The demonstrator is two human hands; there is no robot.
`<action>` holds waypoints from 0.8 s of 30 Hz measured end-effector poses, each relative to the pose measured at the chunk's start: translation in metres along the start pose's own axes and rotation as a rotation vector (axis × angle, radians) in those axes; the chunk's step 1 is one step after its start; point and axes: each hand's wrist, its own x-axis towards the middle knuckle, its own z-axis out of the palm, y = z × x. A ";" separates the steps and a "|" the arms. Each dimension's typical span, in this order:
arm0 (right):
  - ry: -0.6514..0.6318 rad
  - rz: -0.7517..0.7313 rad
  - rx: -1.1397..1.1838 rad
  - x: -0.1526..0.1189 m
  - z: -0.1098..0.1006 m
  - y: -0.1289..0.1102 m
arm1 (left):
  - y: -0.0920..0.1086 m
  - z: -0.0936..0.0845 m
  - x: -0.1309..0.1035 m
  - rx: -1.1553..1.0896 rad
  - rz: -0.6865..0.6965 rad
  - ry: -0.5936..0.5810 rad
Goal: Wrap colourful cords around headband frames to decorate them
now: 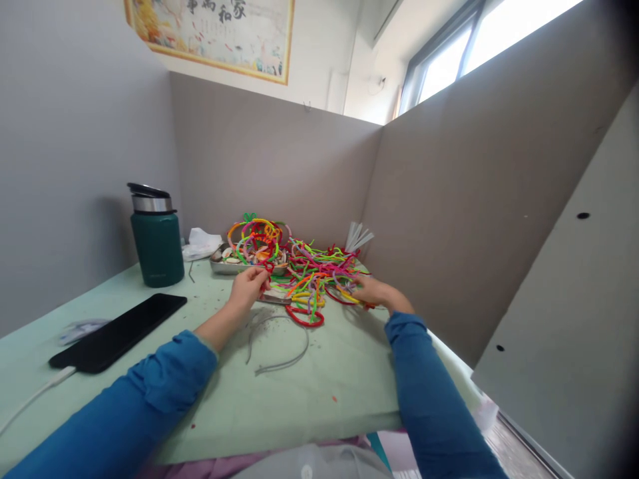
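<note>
My left hand (248, 289) is closed in a pinch on a red pipe cleaner (268, 271), just in front of a metal tray (227, 267). At the right side of a tangled heap of coloured pipe cleaners (319, 263), my right hand (373, 291) has its fingers curled down among the strands. What those fingertips grip is hidden. A bare grey headband (285, 365) lies on the table between my forearms. Near my left fingers is a flat metal tool (275, 299), partly covered. A red pipe-cleaner loop (312, 324) lies at the heap's front edge.
Hoops wrapped in coloured pipe cleaners (254, 233) rest on the tray. White strips (357, 237) stand behind the heap. On the left are a green bottle (157, 246), crumpled white tissue (201, 243) and a black phone (120, 332) with a cable. Grey partitions (279, 146) surround the table.
</note>
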 end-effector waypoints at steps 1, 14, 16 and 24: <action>-0.011 0.016 0.079 -0.004 -0.006 0.006 | 0.000 0.000 0.000 0.002 -0.002 0.002; 0.123 0.012 0.606 -0.007 -0.020 0.041 | 0.002 0.000 0.000 0.005 -0.017 0.001; 0.018 -0.026 0.532 -0.010 -0.019 0.031 | 0.002 0.000 0.000 0.007 -0.019 0.000; -0.326 -0.214 0.168 -0.016 -0.014 0.008 | 0.002 0.000 0.000 0.003 -0.021 0.009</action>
